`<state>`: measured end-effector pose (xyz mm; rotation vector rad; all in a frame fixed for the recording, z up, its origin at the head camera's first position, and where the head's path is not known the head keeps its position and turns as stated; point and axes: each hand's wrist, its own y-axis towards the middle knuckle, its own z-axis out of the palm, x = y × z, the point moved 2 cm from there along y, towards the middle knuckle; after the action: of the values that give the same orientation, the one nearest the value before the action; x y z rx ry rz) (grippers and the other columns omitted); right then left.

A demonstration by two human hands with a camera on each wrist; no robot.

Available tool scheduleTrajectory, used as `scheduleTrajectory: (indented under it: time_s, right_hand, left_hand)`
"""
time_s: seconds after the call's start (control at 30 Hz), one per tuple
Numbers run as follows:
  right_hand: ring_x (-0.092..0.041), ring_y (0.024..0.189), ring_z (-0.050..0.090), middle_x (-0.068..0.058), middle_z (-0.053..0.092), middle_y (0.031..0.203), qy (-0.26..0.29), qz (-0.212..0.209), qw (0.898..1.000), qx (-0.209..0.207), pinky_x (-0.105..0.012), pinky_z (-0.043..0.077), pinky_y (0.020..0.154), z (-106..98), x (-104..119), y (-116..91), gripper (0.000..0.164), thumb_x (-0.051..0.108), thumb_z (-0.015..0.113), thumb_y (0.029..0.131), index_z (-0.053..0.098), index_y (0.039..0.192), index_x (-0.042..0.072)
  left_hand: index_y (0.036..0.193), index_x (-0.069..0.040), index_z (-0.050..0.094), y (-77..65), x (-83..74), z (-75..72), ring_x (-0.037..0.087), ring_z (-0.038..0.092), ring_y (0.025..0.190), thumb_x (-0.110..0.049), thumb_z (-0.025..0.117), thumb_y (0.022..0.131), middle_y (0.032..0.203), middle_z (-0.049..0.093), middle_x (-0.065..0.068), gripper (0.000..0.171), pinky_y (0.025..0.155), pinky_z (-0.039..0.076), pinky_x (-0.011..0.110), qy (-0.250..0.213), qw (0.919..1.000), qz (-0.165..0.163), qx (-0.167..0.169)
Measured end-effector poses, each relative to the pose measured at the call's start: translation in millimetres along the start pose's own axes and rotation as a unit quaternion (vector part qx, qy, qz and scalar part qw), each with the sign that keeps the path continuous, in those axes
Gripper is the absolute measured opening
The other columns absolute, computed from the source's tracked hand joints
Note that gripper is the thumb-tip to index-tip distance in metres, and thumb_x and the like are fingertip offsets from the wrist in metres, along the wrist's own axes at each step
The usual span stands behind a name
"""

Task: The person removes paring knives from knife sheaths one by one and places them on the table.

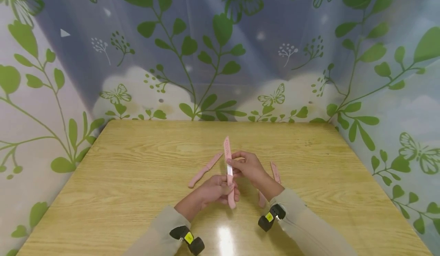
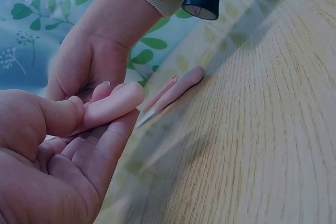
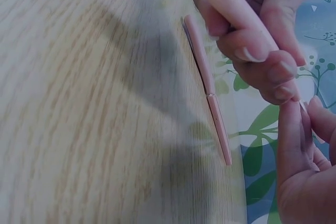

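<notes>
Held up over the table is a small knife with a pink handle (image 1: 231,202), a short stretch of bare blade (image 1: 229,170) and a pink sheath (image 1: 227,148) over its tip. My left hand (image 1: 214,190) grips the handle, thumb on top and fingers beneath. My right hand (image 1: 250,167) pinches the sheath between thumb and fingers, just beyond the bare blade. To the left lies a second pink knife (image 1: 199,176), its sheath on. Beyond my right forearm, partly hidden, are another knife (image 2: 184,86) with some blade showing and a pink sheath (image 2: 160,92) alongside.
The wooden table (image 1: 137,218) spreads under both hands. A patterned curtain (image 1: 254,73) with leaves and butterflies hangs along its back and sides. Each sleeve carries a black wrist camera, the left one (image 1: 196,245) and the right one (image 1: 266,222).
</notes>
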<state>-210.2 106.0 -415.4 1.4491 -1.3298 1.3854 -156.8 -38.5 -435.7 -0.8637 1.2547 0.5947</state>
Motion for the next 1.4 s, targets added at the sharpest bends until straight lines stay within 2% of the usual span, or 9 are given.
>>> scheduleTrajectory:
  time_s: [0.47, 1.13, 1.4]
  right_hand:
    - [-0.014, 0.064, 0.063, -0.006, 0.065, 0.074, -0.003, 0.002, 1.0, -0.007, -0.025, 0.057, 0.059, 0.8, -0.4, 0.2, 0.031, 0.019, 0.064, 0.092, 0.06, 0.112, -0.004]
    - [-0.013, 0.062, 0.061, -0.003, 0.063, 0.068, 0.01, 0.016, 1.0, -0.007, -0.023, 0.056, 0.057, 2.8, -6.4, 3.8, 0.03, 0.022, 0.065, 0.091, 0.062, 0.106, -0.004]
    - [-0.012, 0.058, 0.058, -0.002, 0.06, 0.064, 0.006, 0.022, 1.0, -0.007, -0.023, 0.055, 0.054, 4.3, 10.0, -7.6, 0.024, 0.015, 0.06, 0.094, 0.061, 0.101, -0.007]
  left_hand:
    - [0.115, 0.012, 0.052, 1.1, 1.0, -0.6, 0.026, 0.067, 0.091, -0.009, 0.047, 0.1, 0.094, 0.069, 0.01, 0.026, 0.081, 0.056, 0.042, 0.002, 1.0, 0.005, 0.001]
    - [0.115, 0.011, 0.052, 0.4, 3.9, -0.2, 0.025, 0.067, 0.091, -0.007, 0.047, 0.1, 0.093, 0.069, 0.01, 0.025, 0.081, 0.056, 0.042, -0.001, 0.9999, -0.009, -0.004]
    - [0.113, 0.012, 0.053, -0.3, 3.7, 0.8, 0.023, 0.067, 0.089, -0.008, 0.047, 0.1, 0.092, 0.069, 0.01, 0.025, 0.081, 0.056, 0.041, -0.002, 0.9999, -0.006, -0.008]
